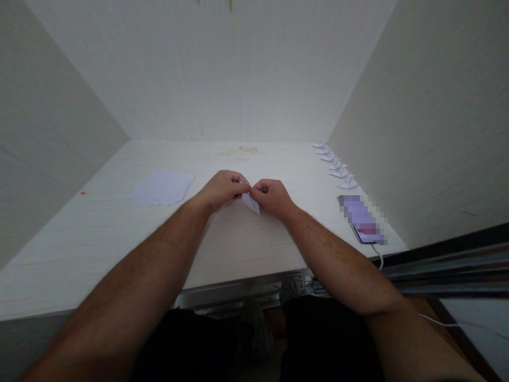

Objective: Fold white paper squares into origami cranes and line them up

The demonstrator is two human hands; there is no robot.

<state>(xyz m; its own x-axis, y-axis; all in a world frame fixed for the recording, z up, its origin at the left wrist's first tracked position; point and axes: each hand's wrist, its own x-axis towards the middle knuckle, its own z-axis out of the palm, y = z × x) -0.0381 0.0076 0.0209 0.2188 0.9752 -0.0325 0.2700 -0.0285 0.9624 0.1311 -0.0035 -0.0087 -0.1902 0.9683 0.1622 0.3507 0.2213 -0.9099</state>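
Between my two hands is a small piece of folded white paper, its pointed end hanging down toward me above the middle of the table. My left hand pinches it from the left, thumb and fingers closed together. From the right, my right hand grips it with thumb and forefinger, and the fingertips of both hands almost meet. Much of the paper is covered by my fingers. Off to the left lies a loose stack of white paper sheets.
Several folded paper cranes stand in a row along the right wall. Nearer to me lies a phone with a white cable running off the edge of the white table. Walls enclose the table's back and sides.
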